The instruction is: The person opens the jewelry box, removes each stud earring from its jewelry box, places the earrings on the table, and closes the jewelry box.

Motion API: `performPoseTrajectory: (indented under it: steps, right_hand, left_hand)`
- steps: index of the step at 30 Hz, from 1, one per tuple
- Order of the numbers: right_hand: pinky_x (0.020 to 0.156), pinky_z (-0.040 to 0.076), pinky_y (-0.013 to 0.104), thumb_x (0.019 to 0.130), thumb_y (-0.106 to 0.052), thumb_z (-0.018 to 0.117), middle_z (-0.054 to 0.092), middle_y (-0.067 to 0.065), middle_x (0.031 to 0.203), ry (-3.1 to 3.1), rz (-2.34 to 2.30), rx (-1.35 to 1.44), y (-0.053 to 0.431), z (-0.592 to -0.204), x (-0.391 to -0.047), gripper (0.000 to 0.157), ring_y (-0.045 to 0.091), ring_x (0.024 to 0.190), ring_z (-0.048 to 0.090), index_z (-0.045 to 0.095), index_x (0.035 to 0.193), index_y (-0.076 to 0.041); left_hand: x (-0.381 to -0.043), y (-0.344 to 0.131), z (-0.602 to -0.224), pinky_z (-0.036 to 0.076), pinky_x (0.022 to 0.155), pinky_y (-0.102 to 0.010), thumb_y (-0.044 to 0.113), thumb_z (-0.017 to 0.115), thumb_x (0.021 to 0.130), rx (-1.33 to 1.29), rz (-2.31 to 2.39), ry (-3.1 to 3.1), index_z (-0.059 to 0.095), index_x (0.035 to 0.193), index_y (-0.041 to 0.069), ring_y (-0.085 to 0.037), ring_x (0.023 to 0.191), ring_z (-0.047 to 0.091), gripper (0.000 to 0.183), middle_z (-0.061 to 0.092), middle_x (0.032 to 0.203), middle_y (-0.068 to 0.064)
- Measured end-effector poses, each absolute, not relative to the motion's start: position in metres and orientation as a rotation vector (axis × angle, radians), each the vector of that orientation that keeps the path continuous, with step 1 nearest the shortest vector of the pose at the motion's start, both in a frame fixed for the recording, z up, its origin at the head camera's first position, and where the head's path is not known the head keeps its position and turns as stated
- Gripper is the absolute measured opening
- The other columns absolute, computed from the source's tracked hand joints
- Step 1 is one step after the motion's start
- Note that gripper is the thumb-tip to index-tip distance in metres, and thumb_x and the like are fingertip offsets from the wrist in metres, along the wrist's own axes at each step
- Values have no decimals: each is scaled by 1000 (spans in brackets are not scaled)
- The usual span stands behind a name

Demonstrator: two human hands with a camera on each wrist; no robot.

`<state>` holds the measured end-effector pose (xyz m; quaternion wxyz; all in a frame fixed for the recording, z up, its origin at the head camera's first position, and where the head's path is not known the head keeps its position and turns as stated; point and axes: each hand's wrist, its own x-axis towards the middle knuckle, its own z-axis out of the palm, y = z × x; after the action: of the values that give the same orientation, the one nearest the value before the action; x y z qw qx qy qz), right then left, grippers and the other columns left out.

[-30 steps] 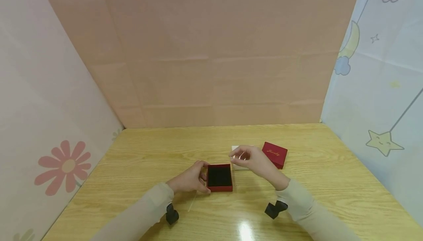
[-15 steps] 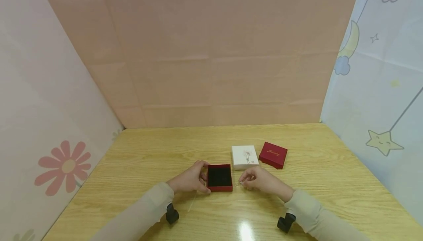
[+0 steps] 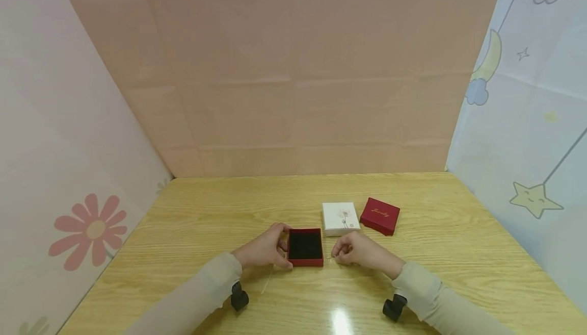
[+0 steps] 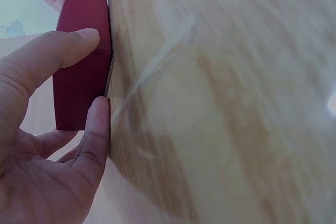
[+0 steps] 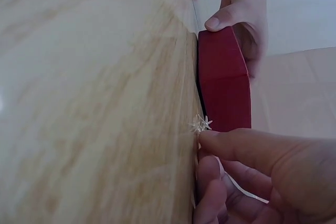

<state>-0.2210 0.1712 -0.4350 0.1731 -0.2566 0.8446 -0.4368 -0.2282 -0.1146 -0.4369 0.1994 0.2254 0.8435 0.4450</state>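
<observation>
My left hand (image 3: pixel 266 247) grips the left side of a small red jewelry box (image 3: pixel 305 262) with a black insert; the box stands open on the table. In the left wrist view, the thumb presses the red side wall (image 4: pixel 84 85) and other fingers curl round a corner. Just right of the box, my right hand (image 3: pixel 359 253) is low at the table with curled fingers. Its thumb and forefinger pinch a tiny sparkling star-shaped piece of jewelry (image 5: pixel 201 124), which shows at the thumb tip in the right wrist view. The other fingers are folded beneath.
A white box (image 3: pixel 338 217) with a flower print lies behind the right hand. To its right is a red lid (image 3: pixel 380 216) with gold lettering. A thin pale strip (image 3: pixel 267 280) lies on the wooden table (image 3: pixel 220 197) near the left wrist.
My right hand has come down from above the white box to the table beside the red box, uncovering the white box. During the last half second it has barely moved. The left hand stays put.
</observation>
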Motion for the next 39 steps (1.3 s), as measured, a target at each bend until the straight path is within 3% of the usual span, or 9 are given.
performPoseTrajectory:
  steps: [20,29,39]
  right_hand:
    - [49,35,17,82,0,65,52,1,67,2386,-1229,-715,170,-435,-220,8,7,57,43,64,90,2]
    - [49,45,24,88,-12,62,59,5,77,2387,-1210,-751,174,-429,-216,11,14,59,54,64,93,-3]
    - [59,45,27,89,-23,62,59,1,85,2505,-1173,-762,179,-413,-220,19,15,71,52,63,97,-6]
  left_hand:
    - [-227,-114,-436,48,73,-25,11,83,67,634,1211,2391,34,131,2,-17,90,51,81,38,118,-5]
    - [-227,-114,-438,47,74,-25,13,83,67,643,1204,2397,34,131,4,-17,92,49,81,38,119,-4]
    - [-230,-115,-436,48,72,-26,8,83,66,634,1245,2361,36,129,4,-17,90,51,79,40,122,-5]
